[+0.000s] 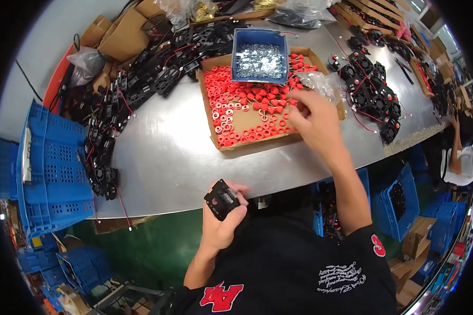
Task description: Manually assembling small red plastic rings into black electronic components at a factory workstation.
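My left hand [219, 227] is closed around a small black plastic housing [222, 200] with a round opening, held just off the table's near edge. My right hand [315, 119] reaches over the right part of a shallow cardboard tray [240, 122], its thumb and fingers curled together in a pinch. Whatever lies between those fingertips is hidden. Loose red knob-like pieces [268, 98] lie beside the fingers, some with thin metal stems. Red rings [223, 84] cover the tray's left side and front. A blue bin [259, 35] of small shiny metal parts rests over the tray's far side.
Black housings with wires [165, 71] are heaped along the table's left and back. More black fan-like units [370, 89] lie at right, near a clear plastic bag [320, 84]. A blue perforated crate [55, 168] stands at left. At far right is another person's arm [455, 139].
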Available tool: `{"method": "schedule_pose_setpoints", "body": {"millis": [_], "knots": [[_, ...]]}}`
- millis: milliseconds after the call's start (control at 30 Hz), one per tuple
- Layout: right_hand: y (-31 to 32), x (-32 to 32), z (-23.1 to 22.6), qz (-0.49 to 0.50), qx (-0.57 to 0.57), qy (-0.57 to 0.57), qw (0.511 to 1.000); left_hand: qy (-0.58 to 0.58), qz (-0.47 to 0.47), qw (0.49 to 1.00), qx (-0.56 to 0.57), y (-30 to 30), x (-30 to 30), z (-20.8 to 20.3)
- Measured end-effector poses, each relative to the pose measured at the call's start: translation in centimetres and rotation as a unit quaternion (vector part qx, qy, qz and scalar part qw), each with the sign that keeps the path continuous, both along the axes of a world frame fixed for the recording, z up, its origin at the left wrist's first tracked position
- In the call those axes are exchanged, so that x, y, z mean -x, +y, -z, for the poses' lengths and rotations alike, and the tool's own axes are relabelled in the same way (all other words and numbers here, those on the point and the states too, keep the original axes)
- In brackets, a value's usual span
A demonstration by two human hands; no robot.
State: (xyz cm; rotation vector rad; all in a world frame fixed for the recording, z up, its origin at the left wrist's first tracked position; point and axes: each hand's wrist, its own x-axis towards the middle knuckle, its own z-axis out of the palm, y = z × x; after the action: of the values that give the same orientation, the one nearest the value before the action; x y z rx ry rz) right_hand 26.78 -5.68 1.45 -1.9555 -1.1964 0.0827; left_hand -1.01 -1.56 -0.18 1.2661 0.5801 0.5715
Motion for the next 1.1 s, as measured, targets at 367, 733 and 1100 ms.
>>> {"method": "schedule_pose_setpoints", "body": {"millis": [367, 733, 1100], "knots": [[-4.7, 13.0, 1.0, -0.170, -0.120, 0.371, 0.905, -0.055, -0.032, 0.987, 0.146, -0.2, -0.9, 0.2], [0.8, 10.0, -0.1, -0.216, -0.051, 0.104, 0.970, -0.061, -0.045, 0.966, 0.248, 2.2, 0.7, 1.0], [10.0, 2.7, 0.8, -0.144, 0.205, -0.181, 0.951, 0.015, -0.054, 0.992, 0.111, 2.6, 0.9, 0.1]]}}
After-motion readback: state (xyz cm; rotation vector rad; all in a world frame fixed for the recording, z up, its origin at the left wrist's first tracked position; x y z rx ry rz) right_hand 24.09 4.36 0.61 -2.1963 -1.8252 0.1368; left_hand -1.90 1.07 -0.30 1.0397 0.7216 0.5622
